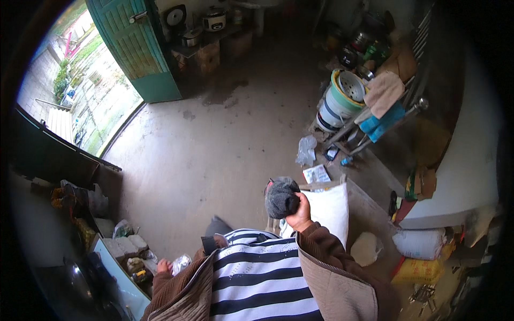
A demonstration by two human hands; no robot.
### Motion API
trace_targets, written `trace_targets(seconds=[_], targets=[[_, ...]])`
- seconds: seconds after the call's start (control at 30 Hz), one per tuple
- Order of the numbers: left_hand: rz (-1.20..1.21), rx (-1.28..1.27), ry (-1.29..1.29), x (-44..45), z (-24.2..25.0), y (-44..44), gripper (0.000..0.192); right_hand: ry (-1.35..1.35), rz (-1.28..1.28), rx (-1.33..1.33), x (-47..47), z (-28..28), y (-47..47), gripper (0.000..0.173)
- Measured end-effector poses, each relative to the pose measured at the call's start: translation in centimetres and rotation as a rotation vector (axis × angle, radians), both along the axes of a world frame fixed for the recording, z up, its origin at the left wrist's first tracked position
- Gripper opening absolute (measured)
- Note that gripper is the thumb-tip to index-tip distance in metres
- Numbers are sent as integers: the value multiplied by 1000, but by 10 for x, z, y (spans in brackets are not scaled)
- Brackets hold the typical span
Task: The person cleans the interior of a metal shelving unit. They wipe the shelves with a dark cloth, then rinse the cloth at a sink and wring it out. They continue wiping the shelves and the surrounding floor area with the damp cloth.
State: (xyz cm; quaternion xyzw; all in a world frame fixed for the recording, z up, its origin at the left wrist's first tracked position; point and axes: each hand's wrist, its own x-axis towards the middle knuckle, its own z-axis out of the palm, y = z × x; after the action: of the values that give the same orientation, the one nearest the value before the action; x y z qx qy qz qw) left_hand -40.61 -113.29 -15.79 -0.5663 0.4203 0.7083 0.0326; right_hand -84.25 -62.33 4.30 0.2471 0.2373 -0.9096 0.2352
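Observation:
My right hand (300, 214) grips a bundled dark grey fabric item (282, 197), fuzzy, with a bit of red at its left edge. I cannot tell whether it is a cap or something else. Under and beside that hand lies a white sheet or sack (331, 212) with wooden slats (321, 185) at its far edge. Down at the lower left, only the fingers of my left hand (164, 266) show past the brown sleeve. A crumpled shiny plastic wrapper (181, 264) is right beside them; whether the fingers hold it is unclear.
A green door (136, 48) stands open to a yard at the left. Stacked buckets (335, 104) and a metal rack with towels (385, 94) are at the right. A plastic bag (306, 150) lies on the concrete floor (200, 148). Bricks (124, 246) sit at the lower left.

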Motion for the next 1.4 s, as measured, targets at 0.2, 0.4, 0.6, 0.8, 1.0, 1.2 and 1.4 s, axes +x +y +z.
trace_targets(seconds=[0.2,0.4,0.6,0.8,1.0,1.2,1.4], targets=[[218,103,-71,-123,-2,-49,16,12,-184,109,-120,-30,-33,35],[-79,-97,74,-497,54,-116,29,112,-401,113,-232,1,-38,44],[-445,-187,411,-836,138,-75,39,145,-412,122,-359,17,-37,44],[-335,-109,308,-954,102,-64,37,-26,-386,136,-556,-27,-9,47],[65,-78,102,-1004,69,-119,33,185,-336,-65,-791,15,-59,49],[136,-164,157,-1214,17,-157,38,55,-391,359,-967,-37,-42,44],[-520,-223,480,-1589,77,-85,46,-14,-494,518,-1095,-29,9,45]])
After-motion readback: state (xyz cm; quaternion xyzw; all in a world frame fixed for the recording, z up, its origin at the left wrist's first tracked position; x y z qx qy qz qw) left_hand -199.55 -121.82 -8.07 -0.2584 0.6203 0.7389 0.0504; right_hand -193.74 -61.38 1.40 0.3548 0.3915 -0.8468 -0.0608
